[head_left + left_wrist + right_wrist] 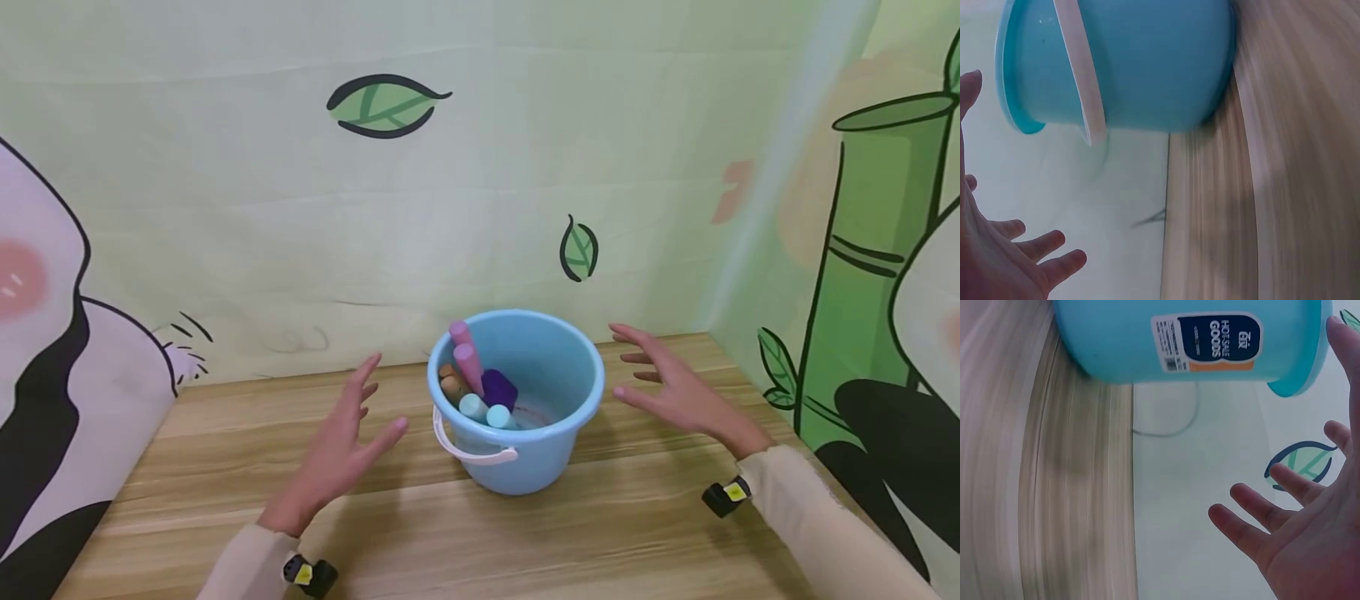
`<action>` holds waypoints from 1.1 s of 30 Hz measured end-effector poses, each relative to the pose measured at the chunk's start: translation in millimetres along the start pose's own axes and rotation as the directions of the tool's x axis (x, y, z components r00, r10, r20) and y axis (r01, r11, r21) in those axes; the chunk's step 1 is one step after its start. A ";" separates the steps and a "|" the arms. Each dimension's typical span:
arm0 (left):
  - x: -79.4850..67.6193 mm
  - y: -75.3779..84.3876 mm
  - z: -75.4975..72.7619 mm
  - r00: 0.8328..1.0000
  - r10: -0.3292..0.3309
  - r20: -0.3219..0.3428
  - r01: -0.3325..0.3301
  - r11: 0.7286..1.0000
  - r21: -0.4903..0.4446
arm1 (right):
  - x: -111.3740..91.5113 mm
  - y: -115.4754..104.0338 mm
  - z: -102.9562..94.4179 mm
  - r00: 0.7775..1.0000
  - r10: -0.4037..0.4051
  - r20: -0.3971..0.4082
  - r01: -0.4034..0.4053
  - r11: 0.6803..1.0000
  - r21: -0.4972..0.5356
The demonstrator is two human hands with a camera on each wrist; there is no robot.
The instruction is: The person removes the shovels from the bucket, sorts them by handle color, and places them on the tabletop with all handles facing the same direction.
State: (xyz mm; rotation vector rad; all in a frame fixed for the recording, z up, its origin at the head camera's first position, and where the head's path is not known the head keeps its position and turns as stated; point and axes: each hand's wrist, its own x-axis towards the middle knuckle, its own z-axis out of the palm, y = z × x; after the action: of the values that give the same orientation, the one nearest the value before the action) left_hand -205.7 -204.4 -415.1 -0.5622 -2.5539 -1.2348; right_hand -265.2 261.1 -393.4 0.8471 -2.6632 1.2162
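Blue bucket (pixel 538 463) upright, axis vertical.

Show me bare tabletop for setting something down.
Free wood-grain tabletop: in front of the light-blue round plastic bucket, and between it and the left hand. Crowded: the bucket's left interior, with pink cylinders and pale-blue cylinders.

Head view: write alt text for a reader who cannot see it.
A blue bucket holding pink cylinders, pale-blue cylinders and a purple piece stands on a wood-grain surface. Open hands hover on either side without touching it.
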 end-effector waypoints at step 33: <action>17.6 31.5 50.7 0.999 -0.001 0.042 0.016 0.936 -0.351 | 10.1 -10.6 35.9 0.996 0.010 0.091 -0.048 0.898 0.438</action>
State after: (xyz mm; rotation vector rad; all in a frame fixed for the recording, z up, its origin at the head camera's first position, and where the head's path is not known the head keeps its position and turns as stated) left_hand -210.2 -142.3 -417.4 -0.6537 -2.3783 -1.7164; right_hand -263.1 225.1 -407.6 0.9313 -2.5026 1.8751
